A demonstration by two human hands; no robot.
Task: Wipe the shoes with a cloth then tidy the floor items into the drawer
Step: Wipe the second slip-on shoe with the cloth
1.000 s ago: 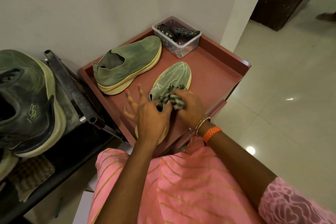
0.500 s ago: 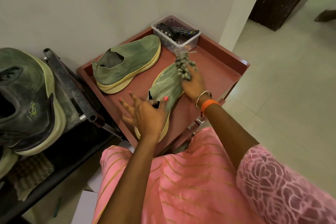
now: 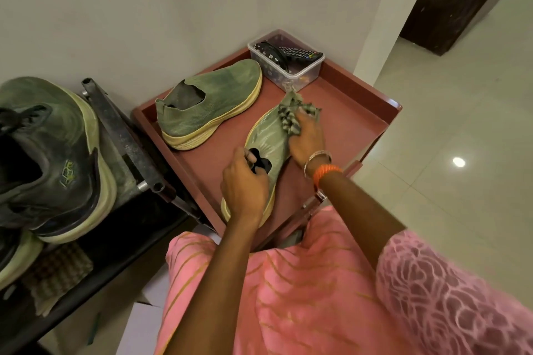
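Reddish drawer tray (image 3: 346,112) set against a pale wall at 12 o'clock, glossy tiled floor (image 3: 461,124) at 3 o'clock, near green shoe (image 3: 266,138) gripped at its collar by the left hand (image 3: 243,184), striped cloth (image 3: 291,118) bunched in the right hand (image 3: 305,138) on the toe, second shoe (image 3: 210,104) at 11 o'clock, clear box (image 3: 300,72) with remotes at 12 o'clock, black rack (image 3: 121,135) with dark shoes at 9 o'clock.

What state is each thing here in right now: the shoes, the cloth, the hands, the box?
Near shoe: on the red tray, being wiped.
Far shoe: on the tray, untouched.
Cloth: bunched, at the near shoe's toe.
Right hand: grips the cloth.
Left hand: holds the near shoe's heel.
Plastic box: lidless, holding a remote.
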